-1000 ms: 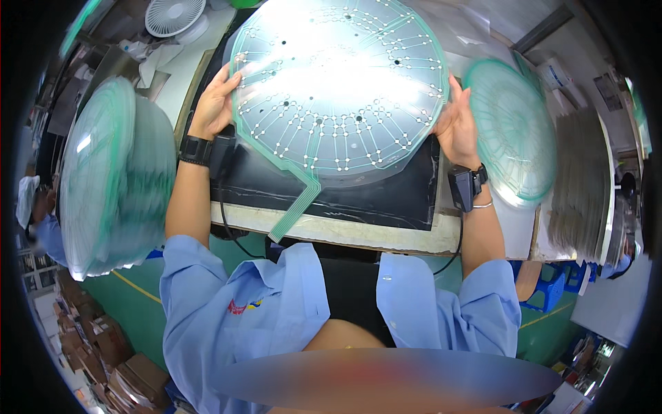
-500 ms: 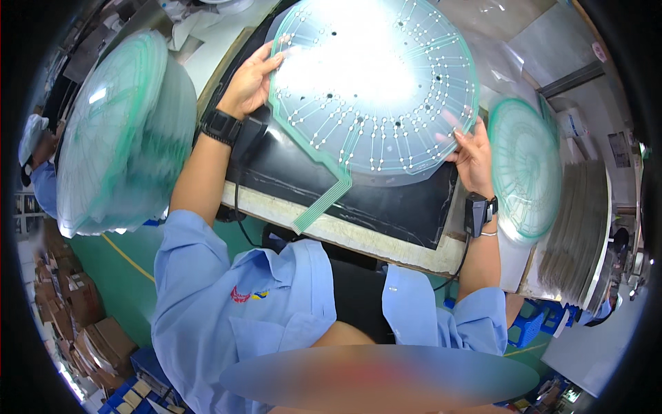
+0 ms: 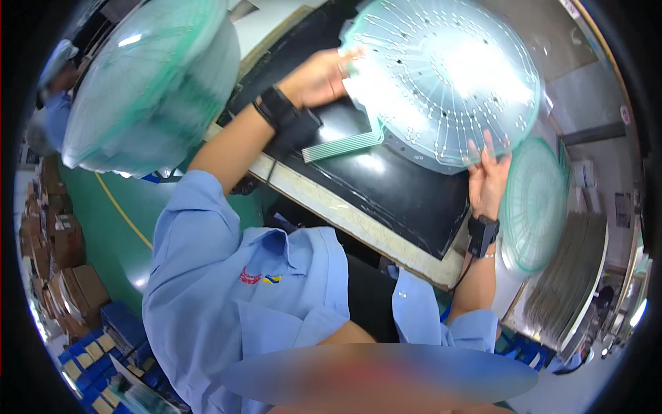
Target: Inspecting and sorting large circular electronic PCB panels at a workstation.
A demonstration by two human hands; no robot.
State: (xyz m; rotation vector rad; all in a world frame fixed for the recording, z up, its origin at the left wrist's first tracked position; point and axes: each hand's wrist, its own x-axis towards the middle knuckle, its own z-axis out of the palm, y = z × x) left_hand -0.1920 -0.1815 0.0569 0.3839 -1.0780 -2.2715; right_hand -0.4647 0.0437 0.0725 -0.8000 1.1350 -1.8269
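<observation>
Both hands hold one round translucent membrane circuit sheet (image 3: 448, 76), green-edged and dotted with printed traces, above a black work mat (image 3: 407, 186). The left hand (image 3: 317, 79) pinches the sheet's rim at its 9 o'clock edge, thumb and fingers closed on it; the right hand (image 3: 488, 181) grips the rim near 5 o'clock, fingertips showing over the edge. The sheet's ribbon tail (image 3: 343, 146) hangs off toward 7 o'clock, over the mat.

Against half a second ago, the sheet sits farther to the upper right of the view and its tail now points more sideways than down. The left hand's grip looks to have moved from near the top of the rim to lower on its side, so the sheet seems to be turned in the hands for a look, though part of the shift may be the head tilting.

A tall stack of like sheets (image 3: 148, 83) stands at 10 o'clock, a smaller stack (image 3: 534, 207) at 4 o'clock beside the right wrist
</observation>
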